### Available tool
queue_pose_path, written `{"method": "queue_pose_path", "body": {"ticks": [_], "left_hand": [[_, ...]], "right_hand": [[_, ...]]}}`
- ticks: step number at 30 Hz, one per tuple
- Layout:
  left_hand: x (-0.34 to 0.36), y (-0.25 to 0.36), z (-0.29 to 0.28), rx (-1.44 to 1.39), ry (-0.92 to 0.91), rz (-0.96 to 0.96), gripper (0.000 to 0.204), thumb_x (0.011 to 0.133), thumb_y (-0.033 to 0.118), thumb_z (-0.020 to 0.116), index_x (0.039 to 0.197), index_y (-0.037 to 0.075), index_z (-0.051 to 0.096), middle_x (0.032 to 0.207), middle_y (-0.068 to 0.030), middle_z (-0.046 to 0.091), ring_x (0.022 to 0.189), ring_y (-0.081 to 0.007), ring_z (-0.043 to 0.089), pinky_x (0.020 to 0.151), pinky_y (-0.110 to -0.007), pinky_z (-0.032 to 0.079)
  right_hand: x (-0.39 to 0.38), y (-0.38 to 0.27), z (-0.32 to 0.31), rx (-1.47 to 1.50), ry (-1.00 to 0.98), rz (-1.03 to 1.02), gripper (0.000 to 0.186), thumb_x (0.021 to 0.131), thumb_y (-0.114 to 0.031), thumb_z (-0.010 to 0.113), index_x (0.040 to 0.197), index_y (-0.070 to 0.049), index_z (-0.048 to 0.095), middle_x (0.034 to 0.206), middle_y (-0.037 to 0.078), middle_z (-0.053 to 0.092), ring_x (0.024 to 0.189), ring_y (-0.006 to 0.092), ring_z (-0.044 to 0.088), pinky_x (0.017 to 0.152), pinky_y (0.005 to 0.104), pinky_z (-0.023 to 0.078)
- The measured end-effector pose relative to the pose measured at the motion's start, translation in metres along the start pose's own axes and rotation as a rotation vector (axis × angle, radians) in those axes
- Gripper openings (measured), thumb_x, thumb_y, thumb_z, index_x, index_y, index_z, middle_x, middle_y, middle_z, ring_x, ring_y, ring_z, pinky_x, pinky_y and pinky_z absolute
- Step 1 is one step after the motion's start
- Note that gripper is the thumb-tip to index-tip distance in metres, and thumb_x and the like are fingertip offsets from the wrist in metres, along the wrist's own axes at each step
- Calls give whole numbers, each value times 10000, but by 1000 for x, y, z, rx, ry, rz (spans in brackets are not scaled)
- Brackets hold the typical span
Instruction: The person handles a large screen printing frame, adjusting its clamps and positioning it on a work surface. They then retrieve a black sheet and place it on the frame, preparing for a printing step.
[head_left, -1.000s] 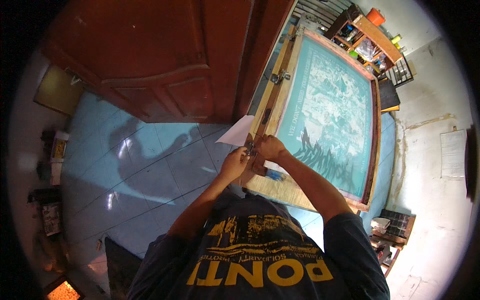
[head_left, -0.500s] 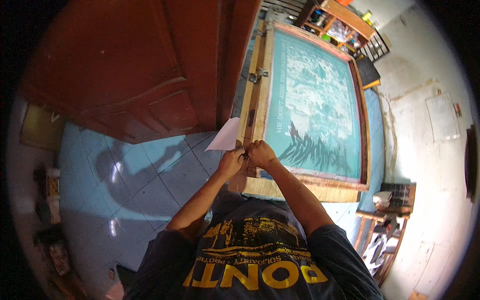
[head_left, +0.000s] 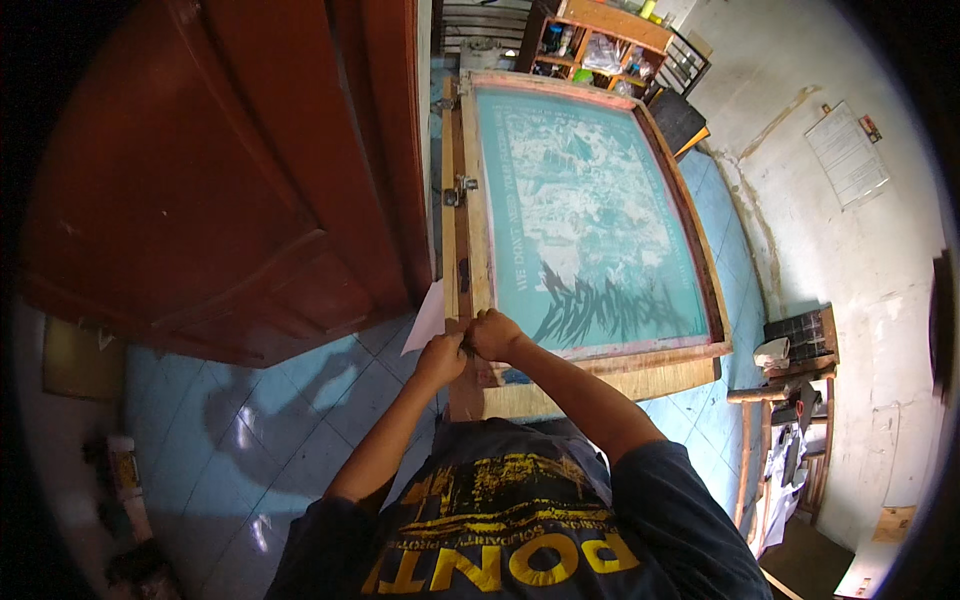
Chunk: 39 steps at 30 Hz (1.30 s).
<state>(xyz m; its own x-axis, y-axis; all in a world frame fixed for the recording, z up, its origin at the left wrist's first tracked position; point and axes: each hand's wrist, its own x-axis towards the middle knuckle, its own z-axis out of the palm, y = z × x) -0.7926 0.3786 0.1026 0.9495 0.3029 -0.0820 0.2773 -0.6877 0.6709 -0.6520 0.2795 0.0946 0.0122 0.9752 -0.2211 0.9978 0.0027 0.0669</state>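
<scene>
A screen-printing frame (head_left: pixel 481 230) of bare wood lies in front of me. Teal mesh (head_left: pixel 520 290) fills it, with a pale picture and dark jagged lettering. A metal hinge clamp (head_left: pixel 460 191) joins its left side to a narrow wooden bar. Both hands meet at the frame's near left corner. My left hand (head_left: pixel 440 361) is closed, its fingertips pinched by the bar's near end. Beside it my right hand (head_left: pixel 495 336) is closed too, knuckles up, against the frame's corner. Whatever lies between the fingers is hidden. A white sheet of paper (head_left: pixel 427 318) sticks out left of the bar.
A large red-brown door (head_left: pixel 200 190) stands close on the left. Under the frame is a plywood board (head_left: pixel 620 388). At the back is a wooden shelf (head_left: pixel 615 28) with bottles and bags. A wooden rack (head_left: pixel 800 370) stands by the white wall on the right.
The whole view has shifted, so the frame and hands sit further left and lower in the picture. Both hands stay closed together at the same corner.
</scene>
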Motion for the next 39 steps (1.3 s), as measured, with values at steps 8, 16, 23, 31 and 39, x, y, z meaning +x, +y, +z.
{"method": "queue_pose_path", "body": {"ticks": [8, 16, 23, 31, 39], "left_hand": [[11, -2, -8, 379, -178, 23, 129, 764, 18, 582, 825, -22, 689, 869, -249, 666, 795, -372, 682, 697, -481, 553], [7, -12, -12, 243, -246, -8, 158, 788, 54, 572, 888, -43, 646, 914, -262, 649, 858, -395, 655, 752, -471, 531], [-14, -47, 50, -714, 211, -217, 231, 848, 13, 603, 1058, -82, 620, 897, -173, 664, 808, -234, 652, 722, -350, 542], [-16, -5, 54, -1168, 267, -679, 348, 943, 83, 563, 1240, -93, 527, 1065, -125, 585, 879, -176, 595, 762, -290, 537], [-12, -23, 42, -807, 153, -487, 380, 943, 159, 606, 1241, -68, 544, 961, -103, 641, 778, -147, 620, 703, -281, 540]], "right_hand": [[1, 0, -6, 78, -51, -29, 209, 827, -232, 571, 790, -85, 714, 887, 118, 702, 817, 291, 685, 735, 403, 536], [-1, -15, -13, 45, 94, -11, 183, 796, -214, 583, 796, -68, 694, 852, 139, 684, 839, 296, 667, 727, 407, 517], [0, -25, -14, -42, 142, 7, 198, 806, -236, 589, 844, -68, 686, 832, 125, 675, 813, 279, 661, 717, 380, 504], [-7, -23, -6, -2, 25, 71, 223, 805, -243, 606, 879, -44, 673, 853, 135, 679, 837, 284, 664, 712, 386, 509], [-7, -26, 4, 149, -2, 256, 250, 843, -271, 588, 955, -63, 671, 893, 149, 679, 877, 301, 668, 739, 433, 540]]}}
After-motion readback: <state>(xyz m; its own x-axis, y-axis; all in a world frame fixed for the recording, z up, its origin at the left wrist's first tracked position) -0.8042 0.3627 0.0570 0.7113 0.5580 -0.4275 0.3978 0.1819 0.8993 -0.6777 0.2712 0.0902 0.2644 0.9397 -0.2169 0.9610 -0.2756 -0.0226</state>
